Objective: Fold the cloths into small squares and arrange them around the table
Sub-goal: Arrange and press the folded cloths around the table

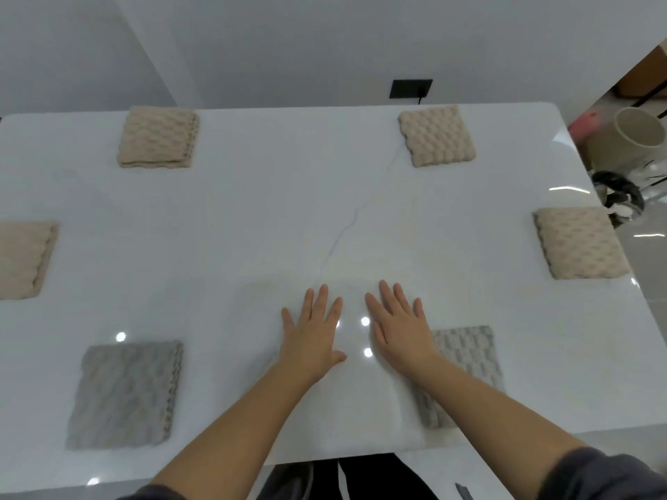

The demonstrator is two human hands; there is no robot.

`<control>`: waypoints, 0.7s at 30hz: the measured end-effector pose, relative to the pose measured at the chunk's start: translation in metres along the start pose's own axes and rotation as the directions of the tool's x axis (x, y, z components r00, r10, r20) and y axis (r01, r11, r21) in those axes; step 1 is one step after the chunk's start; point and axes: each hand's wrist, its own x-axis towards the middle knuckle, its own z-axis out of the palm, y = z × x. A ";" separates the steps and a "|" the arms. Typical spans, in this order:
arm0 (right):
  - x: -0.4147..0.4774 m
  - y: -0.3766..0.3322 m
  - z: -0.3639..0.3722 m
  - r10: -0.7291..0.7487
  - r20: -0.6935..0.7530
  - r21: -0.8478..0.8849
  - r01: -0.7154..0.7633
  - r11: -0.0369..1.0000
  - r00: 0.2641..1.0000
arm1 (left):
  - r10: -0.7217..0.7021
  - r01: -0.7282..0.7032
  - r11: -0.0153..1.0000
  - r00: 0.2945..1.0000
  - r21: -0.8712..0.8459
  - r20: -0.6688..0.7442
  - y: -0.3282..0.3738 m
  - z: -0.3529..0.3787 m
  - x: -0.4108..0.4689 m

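Left-edge cloth (21, 259) is running out of frame, so I can't tell if it's overhanging. Near-left grey cloth (124, 395) and far-left cloth (157, 137) are sitting folded, clear of the hands. Left hand (312, 332) and right hand (400, 326) are lying flat, fingers spread, gripping nothing, on the glossy worktop (288, 211). Main risk: the right forearm is crossing over the near-right grey cloth (469, 351), and pulling back could drag it skew or off the near edge. Far-right cloth (436, 135) is looking fine. Right-edge cloth (579, 243) is sitting near the rim, so a brush could slide it off.
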 end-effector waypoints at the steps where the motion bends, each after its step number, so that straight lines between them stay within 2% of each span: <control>1: 0.000 0.001 0.002 -0.006 -0.003 -0.012 0.006 1.000 1.000 | -0.011 0.011 1.000 1.000 0.005 0.016 0.001 -0.001 0.003; 10: 0.002 0.004 0.004 -0.017 -0.053 -0.022 0.016 1.000 0.998 | -0.056 0.051 0.997 0.995 0.064 0.079 0.008 -0.008 0.016; 16: 0.008 0.015 -0.001 -0.067 -0.018 -0.050 0.066 0.997 0.998 | -0.075 0.068 0.995 0.993 0.073 0.094 0.007 -0.010 0.021; 21: 0.011 0.026 -0.011 -0.185 -0.009 -0.063 0.184 0.981 0.983 | -0.118 0.117 0.993 0.991 0.027 0.068 0.012 -0.008 0.015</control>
